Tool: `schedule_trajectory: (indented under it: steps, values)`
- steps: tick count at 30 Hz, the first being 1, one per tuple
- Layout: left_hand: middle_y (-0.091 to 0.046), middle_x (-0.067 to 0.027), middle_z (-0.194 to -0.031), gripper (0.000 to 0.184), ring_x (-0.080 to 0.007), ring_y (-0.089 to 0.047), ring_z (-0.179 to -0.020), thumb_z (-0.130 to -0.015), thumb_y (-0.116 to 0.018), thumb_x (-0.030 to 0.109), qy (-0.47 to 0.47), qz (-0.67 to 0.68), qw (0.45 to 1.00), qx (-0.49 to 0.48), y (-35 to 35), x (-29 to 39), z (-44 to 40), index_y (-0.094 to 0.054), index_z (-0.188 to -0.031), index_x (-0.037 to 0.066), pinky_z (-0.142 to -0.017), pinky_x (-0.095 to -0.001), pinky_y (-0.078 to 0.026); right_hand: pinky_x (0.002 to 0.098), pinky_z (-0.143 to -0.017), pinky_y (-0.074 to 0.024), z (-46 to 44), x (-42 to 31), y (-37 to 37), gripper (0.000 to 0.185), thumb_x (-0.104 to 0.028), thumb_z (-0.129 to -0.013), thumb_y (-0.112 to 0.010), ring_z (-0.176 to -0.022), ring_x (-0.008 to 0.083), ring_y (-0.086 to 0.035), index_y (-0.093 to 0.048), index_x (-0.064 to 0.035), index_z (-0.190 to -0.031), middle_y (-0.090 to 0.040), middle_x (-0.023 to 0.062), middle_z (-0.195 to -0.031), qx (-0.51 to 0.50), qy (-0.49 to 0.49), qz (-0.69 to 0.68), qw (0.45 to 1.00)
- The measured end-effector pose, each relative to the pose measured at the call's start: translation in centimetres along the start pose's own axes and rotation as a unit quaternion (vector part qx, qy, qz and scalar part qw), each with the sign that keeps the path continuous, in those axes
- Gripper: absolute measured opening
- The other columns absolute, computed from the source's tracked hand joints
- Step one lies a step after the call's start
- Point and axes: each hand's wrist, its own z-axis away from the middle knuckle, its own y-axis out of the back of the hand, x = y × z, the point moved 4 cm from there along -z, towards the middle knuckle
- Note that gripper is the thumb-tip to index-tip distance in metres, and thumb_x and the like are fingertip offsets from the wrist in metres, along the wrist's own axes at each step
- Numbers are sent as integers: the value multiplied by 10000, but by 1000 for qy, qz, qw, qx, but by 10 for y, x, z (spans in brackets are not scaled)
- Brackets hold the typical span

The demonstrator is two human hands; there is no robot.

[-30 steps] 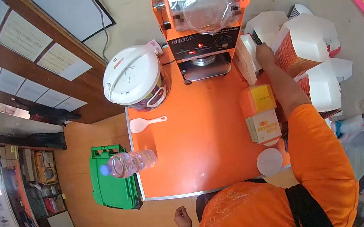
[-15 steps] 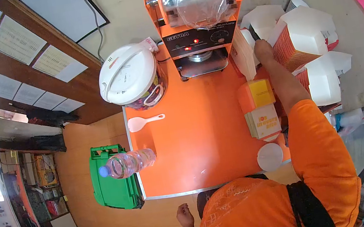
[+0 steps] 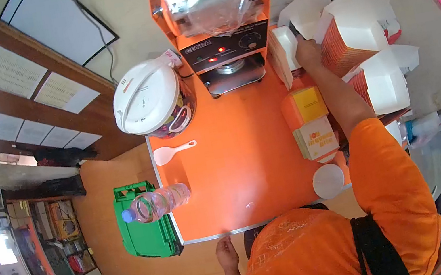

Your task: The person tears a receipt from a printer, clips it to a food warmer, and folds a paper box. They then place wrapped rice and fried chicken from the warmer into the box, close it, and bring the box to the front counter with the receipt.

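Note:
My right hand (image 3: pixel 308 54) reaches to the back right of the orange table (image 3: pixel 227 177), among the white paper boxes. Its fingertips meet something dark beside a narrow white box (image 3: pixel 286 45); what they hold is too small to make out. Nested red-sided boxes (image 3: pixel 352 37) stand just right of the hand. Nearer the front are a yellow and orange box (image 3: pixel 306 107) and a cream box with lettering (image 3: pixel 317 139). Low beside my body, in front of the table edge, hangs my left hand (image 3: pixel 227 253), its fingers curled and nothing visible in them.
An orange sealing machine (image 3: pixel 226 49) stands at the back. Left of it are a white-lidded container (image 3: pixel 150 99) and a white rice paddle (image 3: pixel 175 151). A clear bottle (image 3: pixel 156 204) is at the left edge, a green bin (image 3: pixel 146 231) beyond, a round white cup (image 3: pixel 328 180) front right.
The view has shifted, so the machine and boxes appear further left and higher. My right hand remains at the narrow box, with the dark thing now less visible. My left hand stays low.

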Motion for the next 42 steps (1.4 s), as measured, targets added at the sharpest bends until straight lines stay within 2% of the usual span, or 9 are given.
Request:
schedule_trajectory:
  steps: [5,11,18,21,22,24,26,27,42]
  values:
    - [-687,-179,-949,115,-318,-677,-848,-935,-597,58,-311,-19,950,-11,14,172,-63,-676,-978,-12,-750,-382,-541,521,-891,-497,36,12,4,369,-99,-870,-540,-995,456,-642,-549,-24,-1231,-666,280,-1056,116,-132,-269,947]
    - [-665,-156,-1015,185,-354,-643,-921,-876,-640,131,-675,-60,730,-85,-42,484,-109,-664,-1040,49,-783,-444,-543,503,-913,-488,71,26,-24,337,-49,-847,-534,-1055,456,-619,-588,-13,-1177,-646,287,-1086,65,-175,-390,902]
    - [-698,-157,-1008,286,-350,-683,-924,-899,-601,283,-586,-366,702,-173,-237,603,-219,-688,-1039,49,-787,-467,-555,408,-952,-451,42,54,-87,384,-127,-850,-653,-1143,329,-552,-601,-11,-1212,-571,197,-1179,175,-122,-563,798]
    - [-723,-151,-1026,193,-328,-698,-971,-816,-696,220,-546,-475,645,-246,-289,599,-255,-746,-992,159,-820,-444,-571,301,-848,-489,5,92,-202,220,-4,-882,-549,-992,178,-588,-638,-27,-1082,-638,65,-1063,195,-214,-818,498]
    - [-721,-155,-992,258,-342,-693,-922,-781,-726,255,-527,-449,672,-262,-302,597,-266,-746,-995,113,-809,-447,-562,301,-848,-489,17,89,-187,220,-4,-882,-549,-992,178,-588,-638,-27,-1082,-638,65,-1063,202,-220,-819,489]
    - [-718,-160,-957,337,-357,-688,-874,-746,-756,289,-508,-435,689,-280,-337,584,-303,-746,-999,67,-797,-450,-553,287,-807,-483,50,62,-131,129,-13,-891,-543,-899,168,-598,-643,-1,-972,-650,52,-935,-32,-219,-345,912]
    - [-718,-161,-888,299,-359,-688,-843,-678,-793,291,-655,-553,458,-235,-375,560,-326,-757,-895,88,-795,-433,-552,296,-790,-487,46,61,-178,121,-10,-883,-547,-855,169,-601,-646,4,-951,-650,52,-885,35,-253,-494,831]
    - [-715,-158,-868,312,-354,-689,-841,-641,-791,288,-549,-478,643,-238,-358,567,-315,-757,-900,118,-780,-429,-555,305,-773,-491,45,61,-199,113,-6,-876,-550,-811,171,-604,-648,8,-931,-651,53,-836,100,-273,-623,726]
    - [-701,-256,-958,335,-393,-694,-925,-837,-655,305,-499,-329,772,-216,-337,566,-315,-723,-907,-16,-835,-463,-553,356,-718,-530,54,56,-116,67,-23,-786,-625,-747,234,-683,-683,-48,-763,-700,107,-762,78,-295,-464,832]
